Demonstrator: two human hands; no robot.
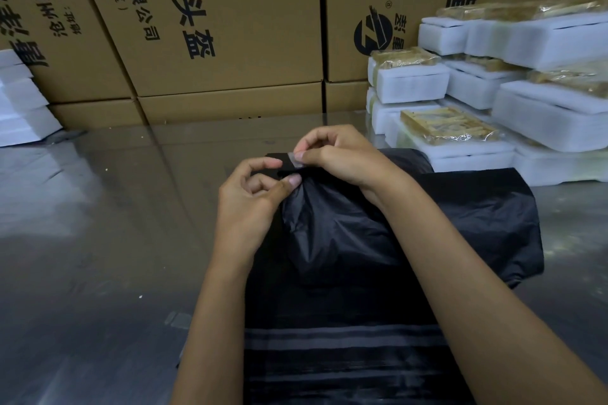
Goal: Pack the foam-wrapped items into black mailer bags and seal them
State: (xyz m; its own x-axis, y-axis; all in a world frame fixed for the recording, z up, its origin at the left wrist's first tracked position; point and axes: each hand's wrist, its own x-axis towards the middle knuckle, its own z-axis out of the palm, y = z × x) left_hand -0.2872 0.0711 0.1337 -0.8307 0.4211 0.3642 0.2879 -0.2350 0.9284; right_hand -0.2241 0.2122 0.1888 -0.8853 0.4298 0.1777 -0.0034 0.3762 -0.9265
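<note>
A black mailer bag (362, 240) lies bulging on the steel table in front of me, its mouth flap at the far end. My left hand (250, 204) pinches the flap's near corner between thumb and forefinger. My right hand (335, 154) pinches a pale strip (295, 159) on the flap's edge, fingers curled over it. What is inside the bag is hidden. More flat black bags with grey stripes (342, 342) lie under it, nearest me.
Several white foam-wrapped items (411, 82), some showing yellowish contents under clear film, are stacked at the right back. Large brown cartons (223, 26) form a wall behind the table (98, 223). White foam pieces (23, 108) lie at the far left.
</note>
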